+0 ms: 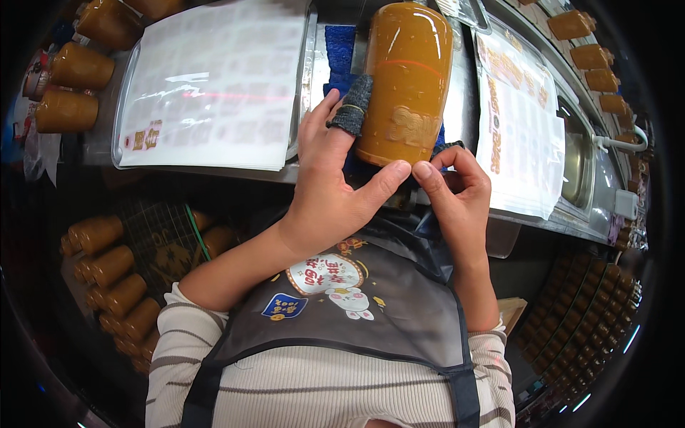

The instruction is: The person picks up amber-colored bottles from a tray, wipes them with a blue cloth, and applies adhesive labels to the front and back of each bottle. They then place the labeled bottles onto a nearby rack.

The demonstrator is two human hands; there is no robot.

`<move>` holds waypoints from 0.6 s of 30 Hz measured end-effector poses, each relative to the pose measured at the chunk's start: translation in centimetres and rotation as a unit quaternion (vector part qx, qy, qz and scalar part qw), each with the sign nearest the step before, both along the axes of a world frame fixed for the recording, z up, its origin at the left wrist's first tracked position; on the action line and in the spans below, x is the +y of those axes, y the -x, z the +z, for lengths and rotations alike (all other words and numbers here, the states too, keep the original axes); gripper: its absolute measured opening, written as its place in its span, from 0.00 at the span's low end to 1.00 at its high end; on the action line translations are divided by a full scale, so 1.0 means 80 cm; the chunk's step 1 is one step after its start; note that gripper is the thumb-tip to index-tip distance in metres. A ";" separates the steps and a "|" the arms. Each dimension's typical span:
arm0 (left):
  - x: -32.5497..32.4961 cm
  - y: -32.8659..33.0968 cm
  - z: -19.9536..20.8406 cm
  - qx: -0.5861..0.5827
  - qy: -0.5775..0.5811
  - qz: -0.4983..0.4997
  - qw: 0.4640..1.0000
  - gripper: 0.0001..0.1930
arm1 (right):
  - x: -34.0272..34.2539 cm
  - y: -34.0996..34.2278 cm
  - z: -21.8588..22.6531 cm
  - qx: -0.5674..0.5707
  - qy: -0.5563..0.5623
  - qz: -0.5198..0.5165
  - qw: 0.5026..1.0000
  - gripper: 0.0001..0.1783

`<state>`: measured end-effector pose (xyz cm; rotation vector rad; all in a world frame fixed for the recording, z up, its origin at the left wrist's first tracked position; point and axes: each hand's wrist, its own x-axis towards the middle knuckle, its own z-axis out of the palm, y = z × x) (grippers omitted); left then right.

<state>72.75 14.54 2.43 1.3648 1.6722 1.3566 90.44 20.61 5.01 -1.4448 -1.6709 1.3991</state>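
A glossy brown ceramic bottle (410, 64) lies with its base toward me, a raised gold patterned decal (414, 127) near that end. My left hand (335, 160) cradles its lower left side. The index finger, wrapped in dark cloth (352, 107), runs along the bottle, and the thumb reaches to the base edge. My right hand (460, 189) holds the base's lower right corner, its thumb in front and bent fingers beside it. Both thumb tips nearly meet at the base edge. Dark wrapping also shows on a right finger. Blue cloth (338, 53) lies under the bottle.
Stacked decal sheets lie at left (214, 93) and right (521, 128) on the metal counter. A sink (576, 153) with a white faucet (621, 140) is at far right. Brown bottles stand at upper left (82, 65), lower left (114, 264) and lower right (581, 307).
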 end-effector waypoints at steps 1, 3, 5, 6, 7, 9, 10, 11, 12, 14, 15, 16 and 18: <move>-0.002 0.000 -0.002 0.002 -0.010 0.001 1.000 0.31 | 0.000 0.000 -0.001 0.003 -0.003 0.000 1.000 0.17; -0.002 0.001 -0.003 0.010 -0.027 0.000 1.000 0.32 | -0.001 0.000 -0.003 0.008 -0.008 0.001 1.000 0.17; -0.002 0.003 -0.002 -0.001 -0.027 -0.005 1.000 0.31 | -0.002 -0.001 -0.002 0.001 -0.006 0.002 1.000 0.18; -0.002 0.004 -0.002 -0.006 -0.028 -0.007 1.000 0.31 | -0.002 -0.001 -0.001 -0.003 -0.006 0.002 1.000 0.18; -0.003 0.006 -0.003 -0.027 -0.029 -0.012 0.999 0.31 | -0.003 -0.001 0.000 -0.001 -0.007 0.001 1.000 0.18; -0.007 0.010 -0.009 -0.069 -0.031 -0.022 0.997 0.30 | -0.004 0.001 0.002 0.002 -0.009 -0.002 1.000 0.18; -0.009 0.010 -0.012 -0.110 -0.027 -0.021 0.993 0.29 | -0.004 0.002 0.003 0.002 -0.009 0.000 1.000 0.18; -0.012 0.011 -0.016 -0.150 -0.023 -0.020 0.988 0.28 | -0.004 0.003 0.003 0.003 -0.008 0.001 1.000 0.18; -0.014 0.012 -0.017 -0.190 -0.020 -0.018 0.981 0.28 | -0.004 0.004 0.003 0.003 -0.008 0.004 1.000 0.18; -0.022 0.015 -0.009 -0.097 -0.041 -0.010 0.994 0.26 | -0.005 0.001 0.002 -0.013 -0.012 0.003 1.000 0.18; -0.027 0.019 -0.004 -0.050 -0.051 -0.004 0.997 0.25 | -0.005 0.001 0.002 -0.020 -0.014 0.003 1.000 0.18; -0.035 0.026 0.000 0.086 -0.076 -0.033 0.993 0.19 | -0.006 0.002 0.002 -0.014 -0.016 0.002 1.000 0.17; -0.048 0.017 0.014 0.220 -0.063 -0.063 0.971 0.21 | -0.007 0.005 0.002 0.000 -0.019 0.002 1.000 0.17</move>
